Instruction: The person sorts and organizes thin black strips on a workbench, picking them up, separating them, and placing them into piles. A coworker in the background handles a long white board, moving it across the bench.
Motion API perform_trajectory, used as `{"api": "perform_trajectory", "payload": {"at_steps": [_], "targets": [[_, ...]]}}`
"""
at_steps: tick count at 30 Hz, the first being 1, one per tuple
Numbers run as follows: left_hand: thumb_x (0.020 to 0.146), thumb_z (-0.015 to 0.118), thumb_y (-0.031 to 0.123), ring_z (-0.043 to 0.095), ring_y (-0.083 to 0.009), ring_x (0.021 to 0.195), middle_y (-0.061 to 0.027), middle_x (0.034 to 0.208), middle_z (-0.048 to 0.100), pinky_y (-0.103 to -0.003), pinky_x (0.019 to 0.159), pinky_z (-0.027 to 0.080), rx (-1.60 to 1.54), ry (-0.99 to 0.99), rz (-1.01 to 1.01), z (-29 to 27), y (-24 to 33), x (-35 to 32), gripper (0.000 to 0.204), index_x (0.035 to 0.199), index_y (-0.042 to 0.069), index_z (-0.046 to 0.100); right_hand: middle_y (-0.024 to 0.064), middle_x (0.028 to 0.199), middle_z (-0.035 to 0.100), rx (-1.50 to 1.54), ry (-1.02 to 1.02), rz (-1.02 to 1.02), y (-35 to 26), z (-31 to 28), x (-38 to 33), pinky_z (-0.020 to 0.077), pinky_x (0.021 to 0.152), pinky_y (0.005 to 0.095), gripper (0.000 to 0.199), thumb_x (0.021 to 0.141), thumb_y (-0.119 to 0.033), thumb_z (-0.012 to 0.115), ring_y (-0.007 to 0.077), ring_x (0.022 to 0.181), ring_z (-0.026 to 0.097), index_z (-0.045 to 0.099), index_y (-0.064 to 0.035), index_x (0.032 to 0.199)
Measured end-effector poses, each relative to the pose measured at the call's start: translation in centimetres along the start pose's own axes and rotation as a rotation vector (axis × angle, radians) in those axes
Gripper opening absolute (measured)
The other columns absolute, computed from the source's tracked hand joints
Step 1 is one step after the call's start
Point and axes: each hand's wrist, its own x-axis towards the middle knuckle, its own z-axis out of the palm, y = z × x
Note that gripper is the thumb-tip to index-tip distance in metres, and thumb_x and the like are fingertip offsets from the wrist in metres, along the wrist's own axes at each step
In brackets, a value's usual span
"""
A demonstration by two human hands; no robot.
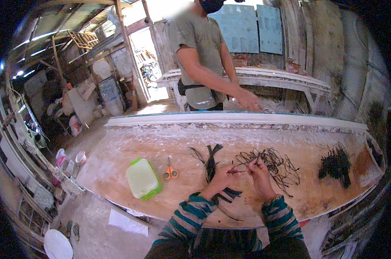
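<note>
Head view, contents by descending size. Wooden workbench [113,149]: one, brown, streaked with white residue, spread across the middle and lower centre of the frame. Co-worker [199,52]: one, in a grey-green T-shirt, stood behind the bench at upper centre, one hand lowered near the strip along the far edge; whether it touched could not be told. White-topped rear bench [286,78]: upper right of centre. Long white strip [238,118]: teal along its upper edge, lay across the workbench's far side. Light-blue panels [234,28]: two, upright at top right of centre. Tangle of black cord [286,168]: loose loops, right of centre, beside and beyond the right hand. Bundle of flat black strips [211,162]: centre, partly hidden by the left hand and running on below it. Left hand [223,178]: lower centre, fingers drawn narrow, pinching a thin dark strand. Right hand [260,172]: just right of it, thumb and forefinger together on the same strand. Plastic container [142,179]: green rim, pale lid, lower left of centre. Black fibrous bundle [337,166]: right side. Scissors [170,172]: orange handles nearest the wearer, just right of the container. Thin dark strand [242,171]: between the two hands, just left of the tangle.
</note>
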Motion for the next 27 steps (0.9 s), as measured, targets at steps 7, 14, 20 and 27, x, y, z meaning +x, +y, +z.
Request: {"api": "perform_trajectory", "payload": {"at_steps": [7,14,20,27], "targets": [[0.084,0.059,0.022,0.049,-0.0062,0.074,0.0025,0.079,0.055,-0.022,0.068,0.039,-0.258,0.075,0.038,0.5,1.0,-0.5,0.02,0.09,0.003,0.059,0.0015,0.076,0.053,-0.046,-0.028,0.009,1.0,-1.2,0.4,0.0397,0.07,0.0255,0.007,0.083,-0.012,0.057,0.0114,0.073,0.05,0.052,-0.007,0.085],[0.083,0.062,0.02,0.046,-0.0039,0.065,0.0039,0.071,0.052,-0.019,0.057,0.037,-0.087,0.178,0.025,0.3,0.3,-0.1,0.017,0.082,0.003,0.057,0.0011,0.077,0.053,-0.1,-0.013,0.061,1.3,-1.1,0.3,0.0419,0.07,0.026,0.009,0.081,-0.007,0.058,0.0119,0.075,0.052,0.051,-0.0067,0.087],[0.08,0.063,0.013,0.048,-0.0045,0.066,0.0026,0.07,0.054,-0.02,0.058,0.039,0.074,0.159,0.072,0.4,0.9,-0.2,0.012,0.082,0.003,0.057,0.0012,0.078,0.053,0.031,0.191,-0.009,0.9,-1.2,0.8,0.0434,0.07,0.026,0.018,0.081,-0.003,0.055,0.0121,0.073,0.052,0.048,-0.0066,0.097],[0.079,0.065,0.013,0.051,-0.0069,0.068,0.0003,0.073,0.056,-0.022,0.062,0.042,0.018,0.219,0.05,0.1,-3.1,0.9,0.015,0.087,0.003,0.058,0.0045,0.078,0.056,0.263,0.024,0.045,-0.9,-0.9,0.5,0.0449,0.066,0.0263,0.026,0.082,-0.005,0.051,0.0136,0.071,0.054,0.049,-0.0028,0.108]]}}
